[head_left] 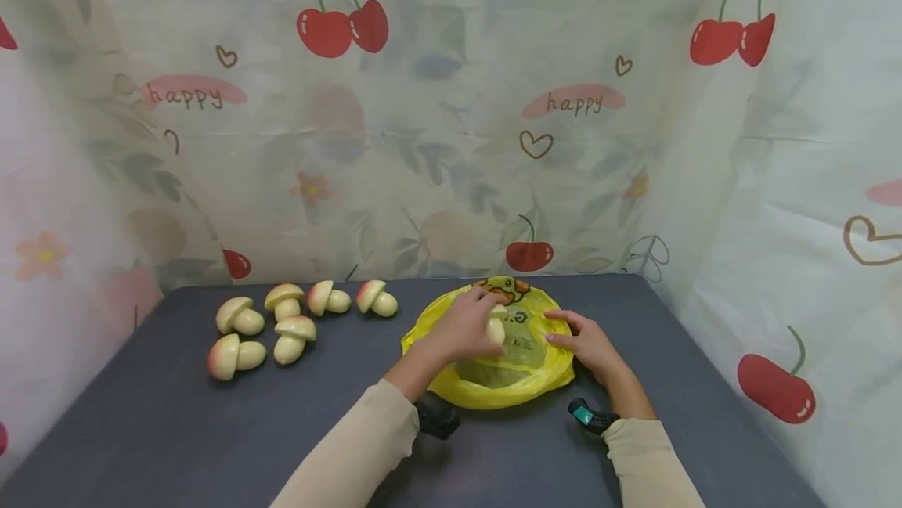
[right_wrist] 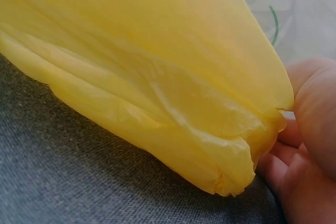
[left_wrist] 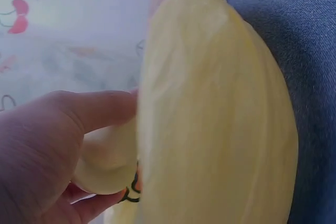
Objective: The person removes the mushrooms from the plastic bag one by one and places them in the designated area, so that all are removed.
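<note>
My left hand (head_left: 470,326) holds a cream toy mushroom (head_left: 496,326) over the mouth of a yellow plastic bag (head_left: 486,397). In the left wrist view the thumb and fingers curl round the mushroom (left_wrist: 107,161), and the bag (left_wrist: 215,108) hides part of it. The bag lies spread on the table with its rim raised in a ring and a duck print inside. At the bag's right rim, my right hand (head_left: 592,347) has thumb and fingers about the edge. The right wrist view shows the bag's gathered edge (right_wrist: 236,166) between thumb and fingers of that hand (right_wrist: 315,140).
Several similar mushrooms (head_left: 294,338) with pinkish caps lie on the left of the dark grey table (head_left: 162,422). A curtain (head_left: 423,140) with cherries printed on it hangs behind the table and at both sides. Each wrist wears a black band (head_left: 592,416).
</note>
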Available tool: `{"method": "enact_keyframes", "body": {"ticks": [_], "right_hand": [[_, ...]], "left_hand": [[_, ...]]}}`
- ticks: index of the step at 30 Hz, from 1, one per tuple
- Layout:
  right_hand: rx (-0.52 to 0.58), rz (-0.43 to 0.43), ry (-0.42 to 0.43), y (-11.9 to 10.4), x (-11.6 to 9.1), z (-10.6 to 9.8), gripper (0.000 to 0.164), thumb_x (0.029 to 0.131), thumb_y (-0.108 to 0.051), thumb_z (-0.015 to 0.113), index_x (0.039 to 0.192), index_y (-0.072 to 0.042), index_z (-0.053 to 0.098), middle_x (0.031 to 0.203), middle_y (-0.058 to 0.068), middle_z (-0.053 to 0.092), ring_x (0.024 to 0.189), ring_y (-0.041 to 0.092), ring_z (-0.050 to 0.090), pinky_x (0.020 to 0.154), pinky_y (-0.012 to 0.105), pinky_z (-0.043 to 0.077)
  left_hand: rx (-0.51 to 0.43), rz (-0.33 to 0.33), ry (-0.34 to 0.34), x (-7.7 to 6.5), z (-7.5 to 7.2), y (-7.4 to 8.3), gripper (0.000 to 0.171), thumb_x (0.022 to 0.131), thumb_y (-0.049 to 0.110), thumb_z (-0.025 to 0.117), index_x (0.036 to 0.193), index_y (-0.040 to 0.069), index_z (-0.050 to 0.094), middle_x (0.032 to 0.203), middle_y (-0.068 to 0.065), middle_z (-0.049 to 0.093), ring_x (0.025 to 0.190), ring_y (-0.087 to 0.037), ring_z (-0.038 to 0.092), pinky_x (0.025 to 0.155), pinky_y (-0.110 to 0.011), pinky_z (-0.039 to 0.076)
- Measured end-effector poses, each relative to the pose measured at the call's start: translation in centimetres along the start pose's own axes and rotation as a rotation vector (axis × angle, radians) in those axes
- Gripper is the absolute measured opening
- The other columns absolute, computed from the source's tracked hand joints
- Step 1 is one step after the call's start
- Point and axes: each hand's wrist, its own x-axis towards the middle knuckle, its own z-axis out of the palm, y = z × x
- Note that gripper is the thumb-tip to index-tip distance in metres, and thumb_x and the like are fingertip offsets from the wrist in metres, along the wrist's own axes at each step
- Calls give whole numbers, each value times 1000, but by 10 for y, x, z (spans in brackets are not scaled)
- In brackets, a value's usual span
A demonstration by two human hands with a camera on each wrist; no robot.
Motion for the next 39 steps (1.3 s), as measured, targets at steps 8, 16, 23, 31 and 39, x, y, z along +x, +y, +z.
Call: {"method": "enact_keyframes", "body": {"ticks": [8,16,23,31,39], "right_hand": [[8,-5,-11,2,0,0,50,92,-20,69,138,-6,54,148,21,40,131,37,39,101,47,40],[0,0,-4,4,1,-1,51,92,-22,69,138,-7,54,148,20,40,131,36,40,100,46,42],[-8,-7,-11,4,0,1,51,93,-23,68,138,-6,53,148,22,39,131,37,39,100,46,41],[-9,4,-7,4,1,2,51,93,-22,68,138,-7,53,148,20,39,132,36,39,102,47,40],[-4,17,-5,0,0,1,51,92,-22,69,138,-6,53,147,20,40,129,35,41,98,43,44]], "left_hand": [[-74,31,76,-25,-17,-11,77,76,40,83,143,27,47,136,-7,43,117,-27,46,75,-36,49],[-85,61,163,-49,-26,-22,81,76,37,84,146,22,44,133,-8,45,114,-29,48,80,-42,48],[-18,119,276,-68,-29,-33,82,72,39,87,143,22,49,128,-6,51,112,-28,49,89,-45,44],[75,106,385,-87,-36,-49,82,66,42,89,137,19,55,129,-4,55,110,-31,50,91,-52,39],[35,24,383,-98,-39,-66,81,67,44,88,138,23,54,134,0,55,117,-26,50,85,-50,35]]}}
